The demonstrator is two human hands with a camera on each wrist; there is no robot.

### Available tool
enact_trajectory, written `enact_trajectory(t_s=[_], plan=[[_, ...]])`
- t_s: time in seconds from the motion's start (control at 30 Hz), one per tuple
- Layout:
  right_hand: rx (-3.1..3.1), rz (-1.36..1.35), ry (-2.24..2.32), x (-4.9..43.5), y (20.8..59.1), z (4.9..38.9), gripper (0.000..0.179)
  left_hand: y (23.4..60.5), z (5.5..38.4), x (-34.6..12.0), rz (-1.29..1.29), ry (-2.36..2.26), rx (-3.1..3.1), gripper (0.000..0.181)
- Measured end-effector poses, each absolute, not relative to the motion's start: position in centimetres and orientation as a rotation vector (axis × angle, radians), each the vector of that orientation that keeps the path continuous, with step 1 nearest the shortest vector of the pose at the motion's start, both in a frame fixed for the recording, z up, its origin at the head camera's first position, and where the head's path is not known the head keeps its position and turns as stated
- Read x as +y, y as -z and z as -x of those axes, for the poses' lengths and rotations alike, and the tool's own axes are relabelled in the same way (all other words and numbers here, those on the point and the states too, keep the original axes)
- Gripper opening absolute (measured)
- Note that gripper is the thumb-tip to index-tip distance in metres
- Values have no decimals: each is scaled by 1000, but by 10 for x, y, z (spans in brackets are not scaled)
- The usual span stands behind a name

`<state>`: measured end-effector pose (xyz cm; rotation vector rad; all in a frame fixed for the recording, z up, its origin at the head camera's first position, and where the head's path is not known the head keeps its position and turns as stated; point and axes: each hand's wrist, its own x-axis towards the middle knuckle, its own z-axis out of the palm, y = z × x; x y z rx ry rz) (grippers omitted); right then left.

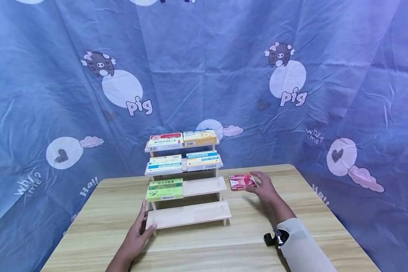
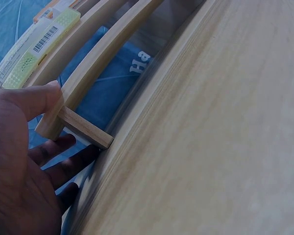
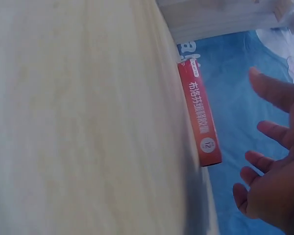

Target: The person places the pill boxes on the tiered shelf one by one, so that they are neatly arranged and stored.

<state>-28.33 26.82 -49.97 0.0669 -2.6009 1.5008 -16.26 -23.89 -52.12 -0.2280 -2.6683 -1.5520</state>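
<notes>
My left hand (image 1: 135,236) grips the left end of the lowest step of a stepped wooden display rack (image 1: 190,216). In the left wrist view its thumb (image 2: 41,98) presses on the plank edge while the other fingers reach behind the leg. Right of the rack, a red medicine box (image 1: 239,182) lies flat on the table. My right hand (image 1: 266,187) is at its right end, thumb and fingers spread. The right wrist view has the red box (image 3: 200,112) apart from the right hand (image 3: 279,161), whose fingers are loosely bent around nothing.
A green medicine box (image 1: 164,189) lies on the rack's second step from below. Two blue-and-white boxes, one of them here (image 1: 203,160), lie above it. On top are a red-and-white box (image 1: 165,141) and a yellow-orange box (image 1: 200,137). Blue printed cloth (image 1: 204,94) hangs behind the wooden table (image 1: 251,249).
</notes>
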Motion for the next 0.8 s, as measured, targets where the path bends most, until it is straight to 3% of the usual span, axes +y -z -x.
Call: enact_trajectory(t_s=[0.33, 0.8], plan=[[-2681, -6, -1526, 277, 518, 288, 85, 521, 162, -238, 236, 1566, -2661, 97], [-2694, 66, -1570, 283, 529, 295, 83, 522, 162, -239, 244, 1547, -2653, 97]])
